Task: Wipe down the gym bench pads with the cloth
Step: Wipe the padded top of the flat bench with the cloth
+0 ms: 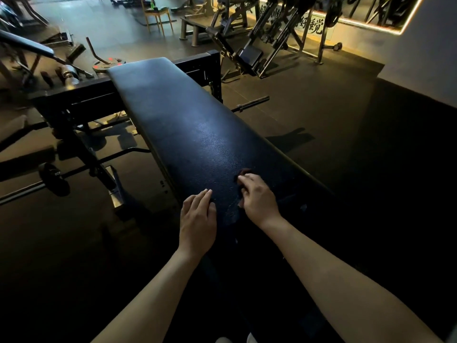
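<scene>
- The long black padded vinyl bench pad (193,125) runs away from the person, and both hands are at its near end.
- The right hand (257,196) rests on the pad with its fingers (243,180) curled down over a small dark reddish cloth (244,172). Only a scrap of the cloth shows past the fingertips, bunched and lying on the pad surface.
- The left hand (197,214) lies flat on the near left edge of the pad, its fingers (205,196) straight and close together. It holds nothing and seems to be bracing.
- Progress, as a judgement: the wiping looks to be at the near end. A few faint marks show on the pad between the two hands. The middle has a soft sheen, but the light is too dim to tell wiped vinyl from unwiped. The long stretch up to the far end likely remains, as do any other pads.
- Count: one cloth, one pad within reach and two hands.
- Also in view are one yellow wooden chair (158,14) far back, one steel barbell (249,103) on the floor right of the pad, and one grey weight plate with red marks (108,64) beyond the pad's far left corner.
- Other machines stand in the background, too dark to count their pads.
</scene>
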